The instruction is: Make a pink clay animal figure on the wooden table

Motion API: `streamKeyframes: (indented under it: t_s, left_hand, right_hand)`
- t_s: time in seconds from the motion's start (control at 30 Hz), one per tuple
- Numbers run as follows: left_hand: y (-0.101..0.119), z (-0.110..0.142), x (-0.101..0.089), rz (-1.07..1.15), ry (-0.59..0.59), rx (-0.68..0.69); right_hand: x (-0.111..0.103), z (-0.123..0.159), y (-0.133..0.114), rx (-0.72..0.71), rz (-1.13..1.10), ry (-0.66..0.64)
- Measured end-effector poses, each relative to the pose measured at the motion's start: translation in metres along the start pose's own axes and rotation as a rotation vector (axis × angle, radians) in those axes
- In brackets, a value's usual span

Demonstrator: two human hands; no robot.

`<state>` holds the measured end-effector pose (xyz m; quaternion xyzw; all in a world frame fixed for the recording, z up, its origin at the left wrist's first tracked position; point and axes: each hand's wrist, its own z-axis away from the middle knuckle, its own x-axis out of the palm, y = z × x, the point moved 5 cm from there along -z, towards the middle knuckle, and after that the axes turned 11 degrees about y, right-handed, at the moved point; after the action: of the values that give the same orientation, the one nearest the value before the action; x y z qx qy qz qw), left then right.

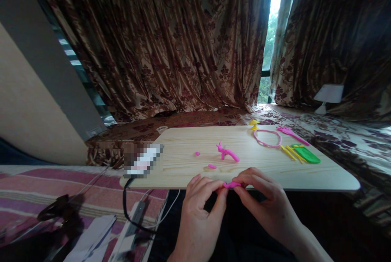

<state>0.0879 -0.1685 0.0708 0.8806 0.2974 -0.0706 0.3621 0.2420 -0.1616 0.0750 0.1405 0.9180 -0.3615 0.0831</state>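
Observation:
Between the fingertips of my left hand and my right hand is a small piece of pink modelling clay, pinched from both sides at the table's near edge. Just beyond lies a short pink clay roll. A pink clay figure with a long thick part rests mid-table, and a little pink clay ball is to its left. Both hands are closed on the piece, thumbs against forefingers; its exact shape is partly covered by the fingers.
On the right of the wooden table are a pink ring, a pink hand-shaped piece, yellow sticks, a green slab and a yellow piece. A blurred-out device sits at the left end, its black cable hanging down.

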Motion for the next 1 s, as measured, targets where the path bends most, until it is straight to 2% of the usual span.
streamKeyframes:
  t_s: [0.1, 0.3, 0.5, 0.63, 0.83, 1.0]
  left_hand:
    - [0.000, 0.001, -0.003, -0.032, 0.052, 0.006]
    - [0.004, 0.002, -0.002, -0.047, 0.042, 0.071]
    - [0.008, 0.002, 0.002, -0.087, -0.061, 0.151]
    - [0.011, 0.002, -0.001, -0.075, -0.050, 0.204]
    - [0.006, 0.003, -0.003, 0.000, 0.038, 0.140]
    - [0.006, 0.001, -0.003, 0.044, 0.026, 0.071]
  right_hand:
    - [0.000, 0.000, 0.001, -0.008, 0.005, 0.011]
    - [0.001, 0.000, 0.001, 0.016, 0.006, -0.012]
    - [0.003, 0.000, -0.002, 0.022, -0.010, -0.022]
    - [0.003, 0.002, -0.001, 0.018, -0.027, -0.019]
    - [0.001, 0.002, -0.002, 0.002, -0.041, 0.006]
    - [0.002, 0.002, -0.002, 0.011, -0.055, -0.040]
